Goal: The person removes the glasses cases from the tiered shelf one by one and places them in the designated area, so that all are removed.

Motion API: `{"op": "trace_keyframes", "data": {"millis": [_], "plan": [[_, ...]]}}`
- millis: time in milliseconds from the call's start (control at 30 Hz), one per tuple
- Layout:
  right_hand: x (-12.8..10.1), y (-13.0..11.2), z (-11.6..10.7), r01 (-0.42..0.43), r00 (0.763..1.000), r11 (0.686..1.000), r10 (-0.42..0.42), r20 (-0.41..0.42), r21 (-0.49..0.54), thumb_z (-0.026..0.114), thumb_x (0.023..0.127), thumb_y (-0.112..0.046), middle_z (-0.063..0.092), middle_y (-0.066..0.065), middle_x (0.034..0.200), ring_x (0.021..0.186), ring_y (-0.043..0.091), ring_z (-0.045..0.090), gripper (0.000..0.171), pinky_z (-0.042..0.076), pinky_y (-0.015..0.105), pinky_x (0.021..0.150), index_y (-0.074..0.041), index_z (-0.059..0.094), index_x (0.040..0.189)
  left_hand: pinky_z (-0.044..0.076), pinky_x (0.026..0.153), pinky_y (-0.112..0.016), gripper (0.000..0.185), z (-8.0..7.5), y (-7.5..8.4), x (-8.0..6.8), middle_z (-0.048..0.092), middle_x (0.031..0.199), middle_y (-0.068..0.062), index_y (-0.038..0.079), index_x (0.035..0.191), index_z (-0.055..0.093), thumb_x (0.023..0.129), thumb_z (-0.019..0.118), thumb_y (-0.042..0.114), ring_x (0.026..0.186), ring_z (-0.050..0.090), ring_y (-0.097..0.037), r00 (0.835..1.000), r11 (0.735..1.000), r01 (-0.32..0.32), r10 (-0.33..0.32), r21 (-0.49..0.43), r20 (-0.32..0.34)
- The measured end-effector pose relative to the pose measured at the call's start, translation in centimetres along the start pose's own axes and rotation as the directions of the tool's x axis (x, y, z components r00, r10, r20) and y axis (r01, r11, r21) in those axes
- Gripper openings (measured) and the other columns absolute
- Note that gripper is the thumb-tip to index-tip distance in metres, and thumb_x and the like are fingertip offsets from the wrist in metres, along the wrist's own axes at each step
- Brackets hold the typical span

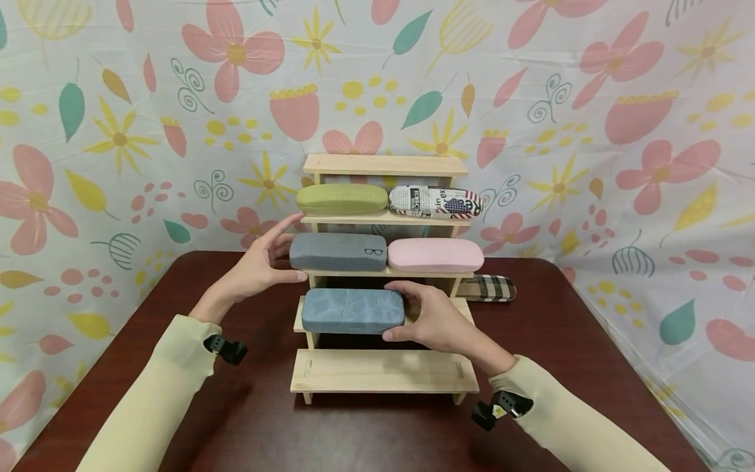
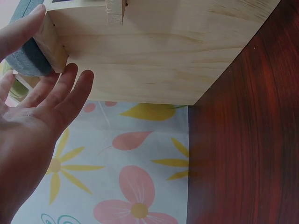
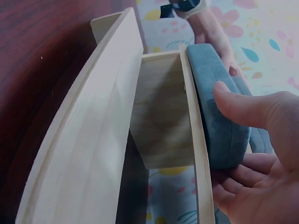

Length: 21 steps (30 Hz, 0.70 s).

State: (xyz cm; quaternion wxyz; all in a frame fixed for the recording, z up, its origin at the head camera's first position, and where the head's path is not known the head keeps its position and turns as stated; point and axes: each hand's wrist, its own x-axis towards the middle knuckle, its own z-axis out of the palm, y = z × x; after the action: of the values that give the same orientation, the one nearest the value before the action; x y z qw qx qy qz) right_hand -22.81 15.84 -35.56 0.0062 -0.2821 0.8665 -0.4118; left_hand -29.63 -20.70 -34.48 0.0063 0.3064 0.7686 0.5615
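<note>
stepped wooden display rack point(image 1: 383, 373) on dark red table point(image 1: 265, 426). blue-grey glasses case point(image 1: 352, 311) lies on the rack's second step from the bottom, left side; right hand point(image 1: 433, 321) clamps its right end, thumb over, fingers under, likely to seat it square. left hand point(image 1: 259, 265), fingers spread, touches the dark grey glasses case point(image 1: 338, 252) one step above, likely steadying it.

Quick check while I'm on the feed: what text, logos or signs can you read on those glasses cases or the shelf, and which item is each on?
White newspaper-print glasses case with a flag patch: fragments "in" and "ex" are legible; the rest of the print is too small to read.
Dark grey fabric glasses case: no words, only a small black spectacles symbol.
Nothing is printed on the other cases or the stepped pale wooden shelf.
</note>
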Motion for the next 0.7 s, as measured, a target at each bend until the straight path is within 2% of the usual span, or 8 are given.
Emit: {"op": "trace_keyframes", "data": {"millis": [200, 333, 467, 567, 700], "plan": [[-0.6, 0.2, -0.3, 0.005, 1.0, 0.997, -0.004, -0.013, 0.078, 0.096, 0.079, -0.017, 0.064, 0.009, 0.14, 0.126, 0.024, 0.064, 0.073, 0.05, 0.046, 0.105, -0.006, 0.063, 0.143, 0.038, 0.112, -0.06, 0.105, 0.0, -0.1, 0.0, 0.041, 0.163, -0.012, 0.032, 0.17, 0.024, 0.09, 0.082, -0.004, 0.148, 0.04, -0.032, 1.0, 1.0, -0.006, 0.006, -0.001, 0.001], [-1.0, 0.3, -0.6, -0.007, 1.0, 0.992, 0.009, -0.013, 0.128, 0.096, 0.079, -0.016, 0.064, 0.01, 0.138, 0.123, 0.024, 0.065, 0.072, 0.051, 0.043, 0.105, -0.006, 0.064, 0.142, 0.038, 0.113, -0.06, 0.105, 0.0, -0.1, 0.0, 0.04, 0.164, -0.012, 0.032, 0.17, 0.024, 0.09, 0.082, -0.004, 0.149, 0.038, -0.031, 1.0, 1.0, -0.006, 0.006, -0.006, 0.001], [-1.5, 0.4, -0.9, -0.023, 1.0, 0.971, 0.021, 0.008, 0.236, 0.095, 0.079, -0.008, 0.063, 0.015, 0.137, 0.119, 0.025, 0.067, 0.071, 0.054, 0.038, 0.1, -0.003, 0.062, 0.142, 0.038, 0.111, -0.062, 0.106, 0.0, -0.1, 0.0, 0.039, 0.164, -0.012, 0.032, 0.17, 0.024, 0.09, 0.082, -0.004, 0.149, 0.039, -0.031, 1.0, 1.0, -0.006, 0.006, -0.008, 0.003], [-2.0, 0.4, -1.1, -0.031, 0.999, 0.957, 0.028, 0.016, 0.289, 0.094, 0.079, -0.004, 0.06, 0.017, 0.14, 0.121, 0.027, 0.067, 0.072, 0.053, 0.036, 0.1, -0.002, 0.061, 0.143, 0.039, 0.11, -0.063, 0.106, 0.0, -0.1, 0.0, 0.04, 0.164, -0.012, 0.032, 0.17, 0.024, 0.089, 0.082, -0.004, 0.148, 0.041, -0.032, 1.0, 1.0, -0.006, 0.006, -0.007, 0.004], [-3.0, 0.5, -1.7, -0.031, 0.999, 0.959, 0.034, -0.004, 0.28, 0.095, 0.078, -0.003, 0.057, 0.016, 0.146, 0.128, 0.029, 0.062, 0.074, 0.052, 0.034, 0.102, -0.004, 0.061, 0.144, 0.039, 0.11, -0.063, 0.106, -0.1, -0.1, 0.0, 0.042, 0.163, -0.013, 0.033, 0.17, 0.024, 0.089, 0.083, -0.004, 0.147, 0.042, -0.032, 1.0, 1.0, 0.001, -0.001, -0.006, 0.006]]}}
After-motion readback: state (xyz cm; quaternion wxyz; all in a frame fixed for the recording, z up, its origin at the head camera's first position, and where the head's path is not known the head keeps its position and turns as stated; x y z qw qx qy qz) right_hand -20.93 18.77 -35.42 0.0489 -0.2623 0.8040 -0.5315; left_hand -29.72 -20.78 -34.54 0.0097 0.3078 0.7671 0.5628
